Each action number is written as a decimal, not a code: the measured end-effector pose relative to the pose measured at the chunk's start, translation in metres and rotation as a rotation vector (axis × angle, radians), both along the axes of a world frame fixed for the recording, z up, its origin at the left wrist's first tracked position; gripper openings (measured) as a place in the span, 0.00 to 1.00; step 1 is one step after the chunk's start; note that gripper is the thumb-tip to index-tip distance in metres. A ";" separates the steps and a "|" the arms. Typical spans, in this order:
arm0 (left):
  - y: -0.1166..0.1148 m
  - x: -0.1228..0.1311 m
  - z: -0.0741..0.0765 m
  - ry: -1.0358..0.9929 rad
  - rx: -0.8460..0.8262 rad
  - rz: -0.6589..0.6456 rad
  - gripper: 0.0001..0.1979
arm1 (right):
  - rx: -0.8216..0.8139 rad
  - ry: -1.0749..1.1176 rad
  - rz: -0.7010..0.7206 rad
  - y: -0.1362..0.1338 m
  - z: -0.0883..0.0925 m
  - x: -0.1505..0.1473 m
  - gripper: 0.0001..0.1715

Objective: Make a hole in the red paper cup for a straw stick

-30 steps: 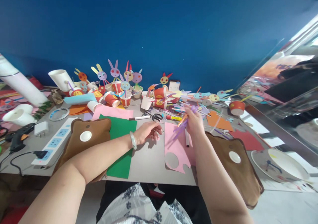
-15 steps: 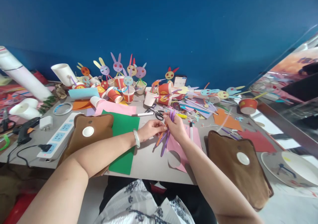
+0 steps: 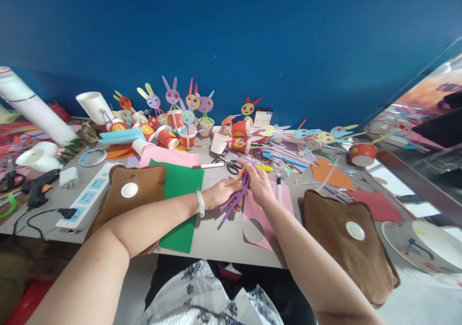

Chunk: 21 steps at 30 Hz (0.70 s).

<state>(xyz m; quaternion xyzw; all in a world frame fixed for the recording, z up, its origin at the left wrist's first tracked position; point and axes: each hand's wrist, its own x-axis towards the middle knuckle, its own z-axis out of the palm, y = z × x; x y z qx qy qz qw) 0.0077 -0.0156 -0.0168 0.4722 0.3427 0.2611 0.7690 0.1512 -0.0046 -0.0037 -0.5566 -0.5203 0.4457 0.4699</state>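
Between my hands is a bunch of thin purple strips, with an orange strip among them. My right hand is closed around the upper part of the bunch. My left hand is closed at the bunch's side, its fingertips on the strips and partly hidden behind them. The lower purple ends hang tilted toward the left over the grey table. Just beyond the hands lie black-handled scissors. Beside my right hand, a white marker rests on pink paper with a round cut in it.
Green paper lies left, beside a brown cushion-like pouch; another brown pouch is at right. A power strip and glue gun are farther left. Paper cups with rabbit faces line the blue wall.
The strips' lower ends have swung left and tilted more. My left fingers have moved onto and behind the bunch, and the orange strip now shows higher up.
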 end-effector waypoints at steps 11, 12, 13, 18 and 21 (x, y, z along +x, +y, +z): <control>-0.002 0.001 0.015 -0.045 -0.053 0.073 0.06 | -0.243 0.165 0.357 -0.010 -0.001 -0.005 0.38; -0.002 0.000 0.015 -0.038 -0.049 0.074 0.05 | -0.242 0.169 0.371 -0.011 -0.001 -0.005 0.38; -0.002 0.000 0.015 -0.031 -0.043 0.075 0.05 | -0.231 0.168 0.372 -0.010 -0.001 -0.005 0.37; -0.003 0.001 0.012 0.010 -0.021 0.045 0.06 | -0.173 0.176 0.303 -0.005 -0.003 -0.002 0.29; -0.003 0.003 0.012 -0.046 -0.052 0.062 0.10 | -0.156 0.185 0.287 -0.002 -0.004 -0.001 0.26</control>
